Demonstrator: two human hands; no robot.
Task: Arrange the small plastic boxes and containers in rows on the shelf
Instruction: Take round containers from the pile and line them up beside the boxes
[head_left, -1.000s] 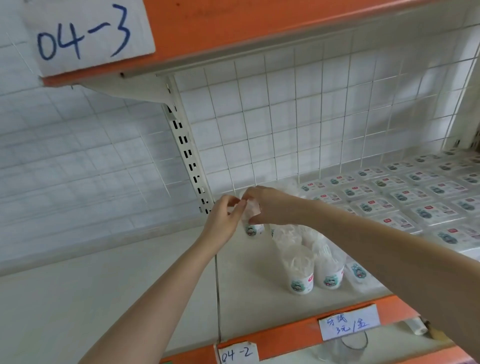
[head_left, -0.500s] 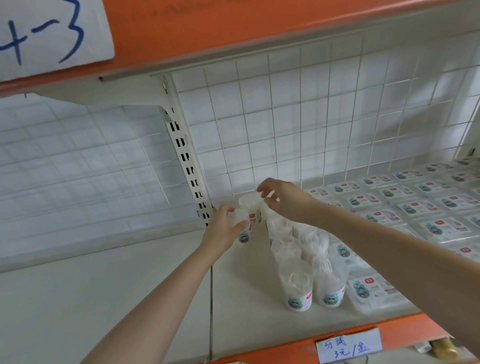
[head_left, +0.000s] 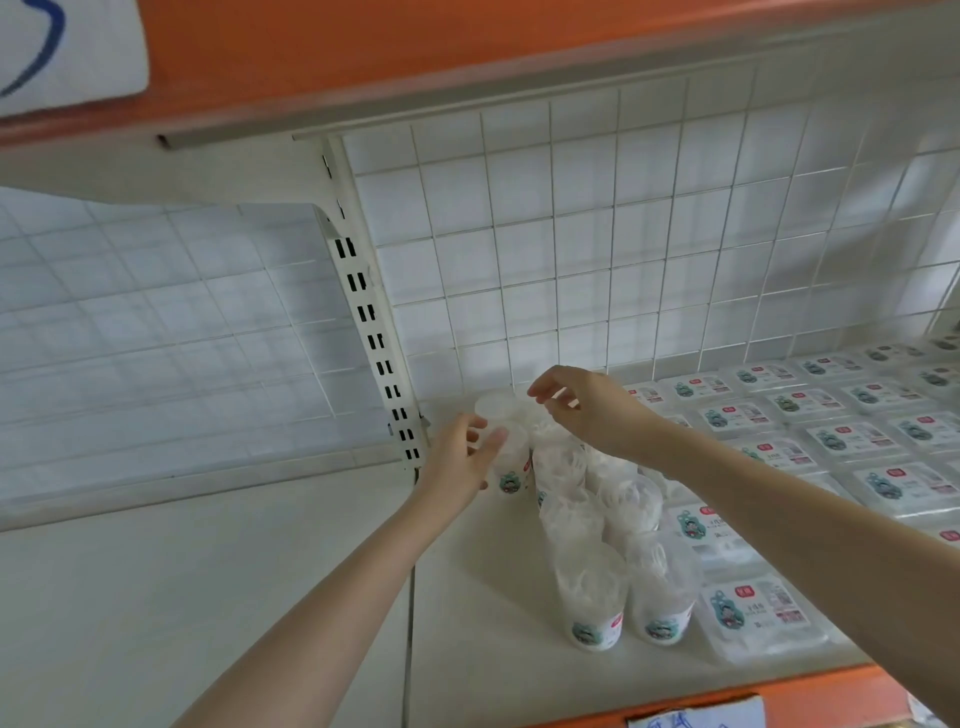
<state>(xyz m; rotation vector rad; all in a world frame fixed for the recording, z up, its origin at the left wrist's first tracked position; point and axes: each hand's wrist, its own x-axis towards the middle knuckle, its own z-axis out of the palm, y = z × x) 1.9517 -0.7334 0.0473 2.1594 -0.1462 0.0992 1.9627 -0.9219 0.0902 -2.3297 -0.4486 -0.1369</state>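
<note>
1. Head view: nearest the camera, two clear tubs (head_left: 591, 608) are standing side by side at the front of the shelf (head_left: 467, 623), well short of the hands, heading two lines that run back toward them. They are setting the spacing to copy.
2. To the right of those lines, flat boxes (head_left: 753, 613) are lying in neat rows; nothing there is needing attention in this step.
3. The left hand (head_left: 460, 457) is curling round the side of a tub (head_left: 511, 462) at the back of the lines, thumb and fingers partly closed on it. It looks like a steadying hold rather than a lift, so keeping it low on the wall should stop a tip.
4. Just beyond that grip, another tub (head_left: 493, 402) is standing at the rear by the wire grid (head_left: 623, 249).
5. The right hand (head_left: 587, 410) is hovering above the rear tubs, fingers loosely spread and holding nothing.
6. My judgement: nudging the gripped tub square behind its neighbours, label facing front, without bumping the crowded tubs beside it.
</note>
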